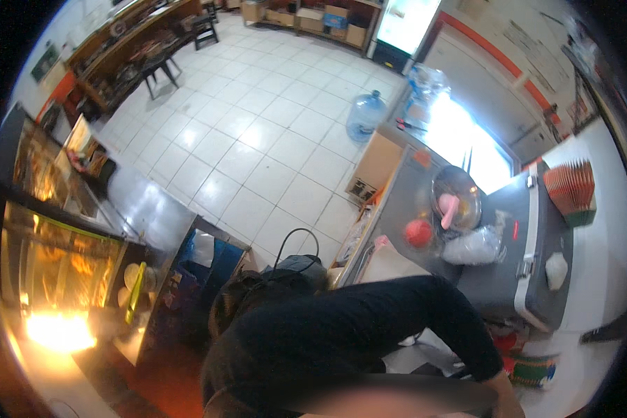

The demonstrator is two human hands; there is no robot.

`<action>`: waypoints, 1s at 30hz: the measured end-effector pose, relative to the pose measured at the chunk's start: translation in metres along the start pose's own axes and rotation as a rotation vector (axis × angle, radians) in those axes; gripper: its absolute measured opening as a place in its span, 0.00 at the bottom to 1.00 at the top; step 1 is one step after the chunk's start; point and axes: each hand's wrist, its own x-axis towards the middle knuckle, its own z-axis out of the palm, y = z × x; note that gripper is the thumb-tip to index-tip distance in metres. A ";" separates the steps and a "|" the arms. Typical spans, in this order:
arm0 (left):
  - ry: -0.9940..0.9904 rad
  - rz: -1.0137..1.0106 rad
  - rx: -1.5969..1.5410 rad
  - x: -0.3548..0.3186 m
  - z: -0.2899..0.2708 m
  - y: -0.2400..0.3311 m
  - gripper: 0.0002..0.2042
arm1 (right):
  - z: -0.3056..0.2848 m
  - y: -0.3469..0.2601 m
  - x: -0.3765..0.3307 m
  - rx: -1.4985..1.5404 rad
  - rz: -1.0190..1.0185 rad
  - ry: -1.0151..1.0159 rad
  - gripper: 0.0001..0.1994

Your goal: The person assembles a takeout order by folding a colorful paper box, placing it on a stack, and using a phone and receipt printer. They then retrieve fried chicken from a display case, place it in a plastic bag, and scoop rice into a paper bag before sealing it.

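Fingers: none visible, so open, closed or holding cannot be told. Neither hand in picture.

Nearest limb: black-sleeved arm (369, 327) lying across the lower middle, ending in a bare forearm (510, 393) that runs off the lower edge at right. Hand below the frame. Unclear whether own arm or a co-worker's; a blurred band sits beneath the sleeve.

Closest thing to that forearm: green and red bundle (534, 370), low on the white surface, just to the right of the forearm, close but contact not visible. Small red item (506, 342) just above the wrist end of the sleeve.

Above these: grey cooler box (536, 230) with white latches, lid shut, a white lump (556, 270) on top. Left of the cooler: clear plastic bag (475, 245), red round object (419, 233), metal bowl (467, 182) holding a pink piece. Stack of orange-red cones (570, 187) to the cooler's upper right.

Farther off: blue water jug (366, 115) on white tiled floor (258, 139), cardboard box (375, 167) near it, lit glass display case (56, 272) at far left.
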 end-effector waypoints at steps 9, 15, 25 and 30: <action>0.292 -0.274 0.477 -0.135 0.033 -0.090 0.26 | -0.047 -0.022 0.040 -0.001 -0.041 0.123 0.27; 0.163 -1.075 0.988 -0.394 0.049 -0.136 0.28 | -0.290 0.021 0.081 -0.257 0.006 0.585 0.29; 0.474 -1.221 0.604 -0.476 0.021 -0.153 0.20 | -0.524 0.177 0.180 -0.376 0.472 0.560 0.32; 0.552 -1.254 0.364 -0.492 0.005 -0.151 0.19 | -0.527 0.238 0.176 -0.394 0.634 0.462 0.28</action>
